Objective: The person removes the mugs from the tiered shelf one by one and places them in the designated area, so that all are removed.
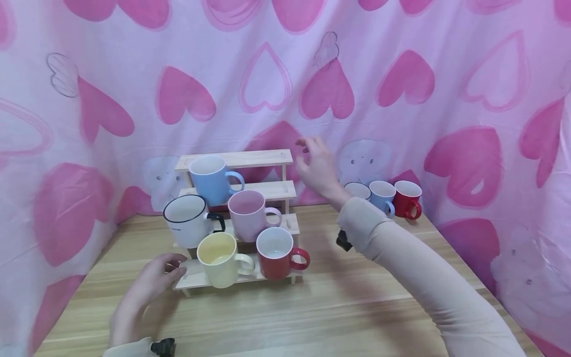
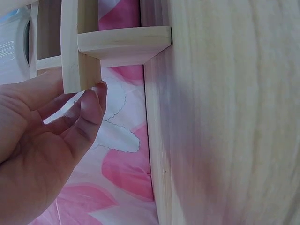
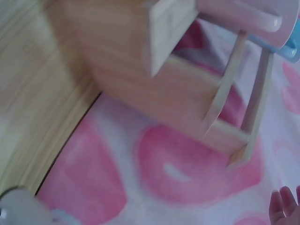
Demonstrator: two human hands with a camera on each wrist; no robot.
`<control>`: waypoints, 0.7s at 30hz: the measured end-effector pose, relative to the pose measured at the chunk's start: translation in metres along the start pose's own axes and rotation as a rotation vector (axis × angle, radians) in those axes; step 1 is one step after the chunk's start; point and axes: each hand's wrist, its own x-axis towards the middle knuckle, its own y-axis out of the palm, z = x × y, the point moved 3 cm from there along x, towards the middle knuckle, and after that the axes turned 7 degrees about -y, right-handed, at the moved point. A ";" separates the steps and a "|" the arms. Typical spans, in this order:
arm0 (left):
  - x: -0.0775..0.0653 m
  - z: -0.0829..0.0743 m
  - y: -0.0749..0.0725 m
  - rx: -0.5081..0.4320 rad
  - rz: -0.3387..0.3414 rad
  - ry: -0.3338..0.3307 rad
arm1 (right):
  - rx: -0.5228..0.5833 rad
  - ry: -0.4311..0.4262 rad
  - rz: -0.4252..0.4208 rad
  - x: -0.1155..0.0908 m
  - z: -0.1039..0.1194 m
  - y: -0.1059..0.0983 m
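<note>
A wooden tiered rack (image 1: 236, 158) holds several mugs. My left hand (image 1: 153, 280) grips the left end of its lowest shelf (image 2: 80, 70), fingers and thumb about the board. On that shelf stand a yellow mug (image 1: 218, 263) and a red mug (image 1: 274, 258). Behind them are a white enamel mug (image 1: 185, 223) with a black rim and a pink mug (image 1: 247, 218); a blue mug (image 1: 209, 181) stands higher. My right hand (image 1: 318, 166) is raised beside the rack's top right end, fingers loosely bent, holding nothing. Its fingertips (image 3: 276, 206) show at the right wrist view's corner.
Three mugs stand at the back right of the table: a white one (image 1: 357, 190) partly behind my right forearm, a blue one (image 1: 381, 196) and a red one (image 1: 406, 198). A pink heart-patterned curtain (image 1: 267, 79) hangs behind the wooden table (image 1: 267, 322).
</note>
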 end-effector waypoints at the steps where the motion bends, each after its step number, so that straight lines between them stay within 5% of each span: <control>1: 0.000 0.000 0.001 0.002 0.001 0.000 | 0.013 -0.005 0.004 0.003 0.003 0.004; 8: 0.001 -0.001 0.001 0.015 -0.007 -0.003 | 0.133 0.081 0.085 0.017 0.026 0.036; 21: 0.003 -0.005 0.001 0.020 0.006 -0.012 | 0.216 0.240 0.449 0.023 0.059 0.084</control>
